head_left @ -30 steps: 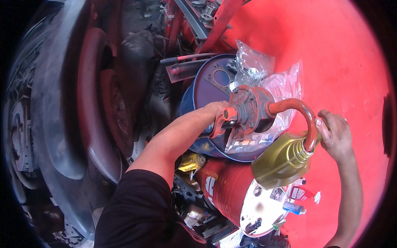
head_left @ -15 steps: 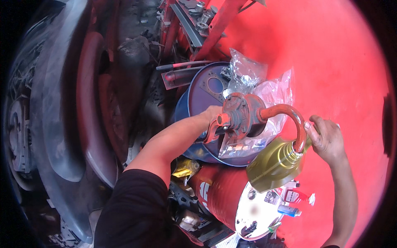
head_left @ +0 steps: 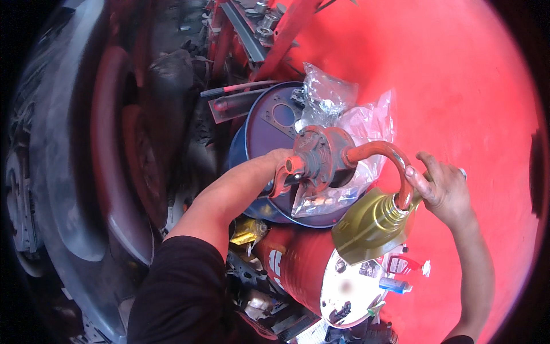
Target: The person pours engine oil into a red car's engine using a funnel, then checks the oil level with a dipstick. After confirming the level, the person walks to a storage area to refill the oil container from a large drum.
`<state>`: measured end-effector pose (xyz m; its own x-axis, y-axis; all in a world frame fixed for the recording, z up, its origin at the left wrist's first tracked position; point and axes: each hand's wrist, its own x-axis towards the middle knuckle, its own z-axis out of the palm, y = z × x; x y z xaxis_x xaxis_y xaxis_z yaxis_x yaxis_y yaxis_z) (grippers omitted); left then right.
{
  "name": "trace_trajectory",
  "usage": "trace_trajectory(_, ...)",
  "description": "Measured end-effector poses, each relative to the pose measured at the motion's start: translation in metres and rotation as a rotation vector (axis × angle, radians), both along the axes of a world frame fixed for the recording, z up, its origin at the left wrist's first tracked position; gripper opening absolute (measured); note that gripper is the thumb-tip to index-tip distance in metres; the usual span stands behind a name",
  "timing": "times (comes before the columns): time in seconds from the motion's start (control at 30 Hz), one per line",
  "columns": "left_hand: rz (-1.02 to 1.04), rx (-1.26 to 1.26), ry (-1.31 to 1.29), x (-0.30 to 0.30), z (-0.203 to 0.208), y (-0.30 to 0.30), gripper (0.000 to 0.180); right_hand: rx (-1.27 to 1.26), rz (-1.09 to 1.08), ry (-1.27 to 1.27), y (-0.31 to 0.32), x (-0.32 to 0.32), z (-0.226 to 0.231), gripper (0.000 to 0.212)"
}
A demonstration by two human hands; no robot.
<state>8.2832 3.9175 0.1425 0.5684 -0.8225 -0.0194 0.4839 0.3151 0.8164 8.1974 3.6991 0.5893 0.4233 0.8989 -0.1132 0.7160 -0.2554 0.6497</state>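
A worn red rotary hand pump [head_left: 321,157] stands over a blue drum [head_left: 243,155]. My left hand [head_left: 279,156] reaches in at the pump's left side, beside its crank; the pump hides my fingers. From the pump a curved red spout [head_left: 389,150] arcs right and down into the neck of a gold plastic jug [head_left: 369,229]. The jug hangs tilted below the spout, its neck around the spout's end. My right hand [head_left: 450,189] is closed at the jug's handle, with the thumb beside the spout. Its lower fingers are hidden.
Clear plastic bags [head_left: 329,94] and a flat metal gasket [head_left: 283,114] lie on the blue drum. Nearer stands a red drum [head_left: 295,258] with a white top, with a blue bottle [head_left: 395,285] and a red spray bottle [head_left: 404,265] beside it. Dark curved vehicle panels [head_left: 74,172] fill the left.
The whole view has shifted slightly, so everything appears a little further left. Both hands keep their places at the pump and the jug.
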Motion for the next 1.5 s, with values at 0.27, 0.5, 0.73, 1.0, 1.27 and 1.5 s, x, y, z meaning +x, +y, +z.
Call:
trace_trajectory(0.27,0.039,-0.111,0.052,0.000,-0.002,0.009,0.033,0.173,-0.379,0.133,-0.004,0.000,-0.008,0.051)
trace_trajectory(0.5,0.511,0.438,-0.772,-0.009,-0.016,0.040,0.037,0.004,0.061,0.011,0.003,-0.005,-0.001,0.075)
trace_trajectory(0.73,0.701,1.232,-0.254,-0.185,0.081,0.109,0.070,-0.148,-0.033,-0.077,0.006,-0.012,0.008,0.102)
trace_trajectory(1.0,1.032,0.506,0.392,-0.192,0.054,0.078,0.021,0.090,0.108,-0.086,-0.020,-0.010,-0.023,0.102)
trace_trajectory(1.27,1.766,0.991,-0.116,-0.055,0.057,0.134,0.022,0.281,-0.048,-0.190,-0.033,-0.028,-0.063,0.099)
trace_trajectory(1.5,1.853,0.504,-0.613,-0.125,0.299,0.087,0.031,0.272,0.110,-0.186,-0.036,-0.033,-0.047,0.104)
